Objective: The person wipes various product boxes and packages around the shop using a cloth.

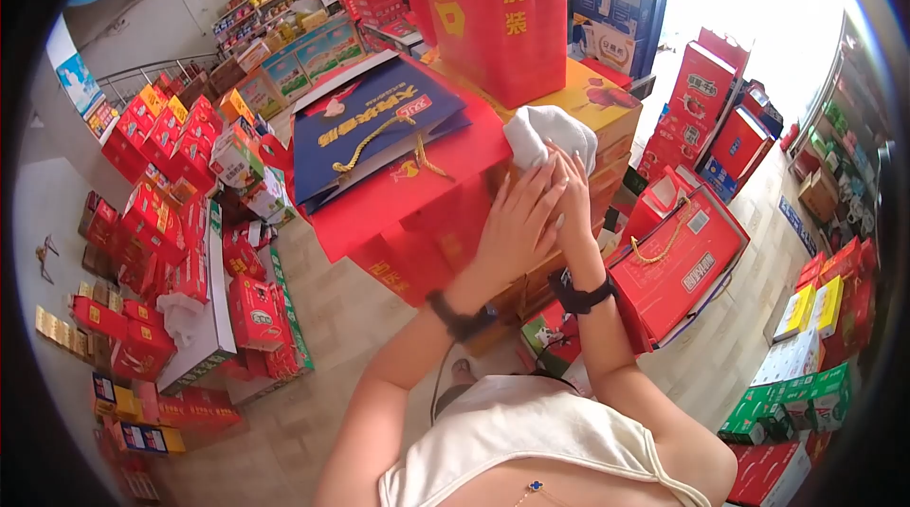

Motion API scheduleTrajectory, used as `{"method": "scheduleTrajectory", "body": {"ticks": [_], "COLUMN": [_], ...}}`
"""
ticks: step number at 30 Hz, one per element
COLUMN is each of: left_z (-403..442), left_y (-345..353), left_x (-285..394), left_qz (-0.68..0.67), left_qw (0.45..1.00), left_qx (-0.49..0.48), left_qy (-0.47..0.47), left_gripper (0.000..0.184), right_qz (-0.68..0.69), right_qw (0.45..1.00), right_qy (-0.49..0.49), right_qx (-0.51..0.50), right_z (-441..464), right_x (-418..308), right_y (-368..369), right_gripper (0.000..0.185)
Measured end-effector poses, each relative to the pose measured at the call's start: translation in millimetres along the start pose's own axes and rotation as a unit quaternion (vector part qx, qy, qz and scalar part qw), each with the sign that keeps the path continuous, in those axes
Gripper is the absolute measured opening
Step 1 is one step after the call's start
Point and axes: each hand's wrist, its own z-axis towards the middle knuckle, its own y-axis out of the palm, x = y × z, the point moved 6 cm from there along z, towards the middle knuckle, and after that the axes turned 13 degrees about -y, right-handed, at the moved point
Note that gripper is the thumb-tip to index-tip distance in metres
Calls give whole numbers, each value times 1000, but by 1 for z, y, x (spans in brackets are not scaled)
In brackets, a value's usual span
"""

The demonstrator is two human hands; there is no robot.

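A light grey cloth [555, 126], bunched and folded, is at the far ends of my fingers, in front of a yellow-and-red carton [595, 90]. My left hand [521, 215] reaches up to the cloth's lower edge, its long fingers overlapping those of the other hand. Pressed against the cloth from the right is my right hand [573, 192], fingers close together. Both hands appear to grip the cloth; the undersides of the fingers are hidden. Left of them, a navy gift bag [379, 123] with gold rope handles lies flat on a red box [398, 213].
A tall red gift bag [498, 19] stands behind the cloth. To the right, a red bag [678, 265] with a gold cord leans outward. Stacked red gift boxes [261, 313] fill the left side. Green cartons [791, 405] sit at lower right, beyond the tiled floor [706, 403].
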Motion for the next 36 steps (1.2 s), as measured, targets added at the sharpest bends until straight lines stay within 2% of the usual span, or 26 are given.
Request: {"method": "scheduleTrajectory", "body": {"ticks": [3,5,7,8,10,11,13,15,17,21,23,27,30,32,33,35,36], "left_z": [13,23,31,35,42,46,54,61,68,72,67,60,65,78,84,96,99], "left_y": [11,16,25,29,36,40,45,47,41,41,36,40,45,55,58,75,76], "left_x": [-1,2,5,6,7,7,8,8,5,-14,-14,-10,-5,-4,-6,-10,-10], "left_qz": [22,44,45,47,45,44,67,91,94,41,75,93,66,65,66,48,50], "left_qw": [1000,999,999,999,999,999,998,996,993,994,990,987,989,993,992,993,992], "left_qx": [-15,-10,7,21,20,19,18,15,53,50,69,71,113,57,61,-34,-45], "left_qy": [15,27,17,8,4,3,-7,-18,-43,-93,-103,-107,-75,-87,-93,-98,-102], "left_gripper": [51,48,46,45,44,43,43,42,38,36,35,36,38,38,38,37,35], "right_qz": [-1,-35,-210,-210,-53,-53,-138,-83,-226,-145,-83,-57,-45,-22,-19,-126,-125], "right_qw": [999,998,974,974,995,996,988,992,973,987,993,995,997,995,996,989,989], "right_qy": [41,34,-80,-81,60,58,56,80,51,66,64,60,41,90,85,27,25], "right_qx": [-25,-46,-3,-6,52,51,51,59,17,-6,49,49,45,24,18,79,78], "right_z": [1,-4,-9,-13,-13,-14,-9,-12,-12,2,0,-3,-4,-7,-8,-9,-6], "right_x": [9,24,20,25,39,45,48,52,54,37,37,30,34,44,47,48,45], "right_y": [-4,1,1,3,-3,-3,-8,-7,4,-4,-6,-12,-11,-7,-2,-1,-1], "right_gripper": [45,46,45,45,44,44,44,45,45,44,40,39,37,35,35,35,35]}}
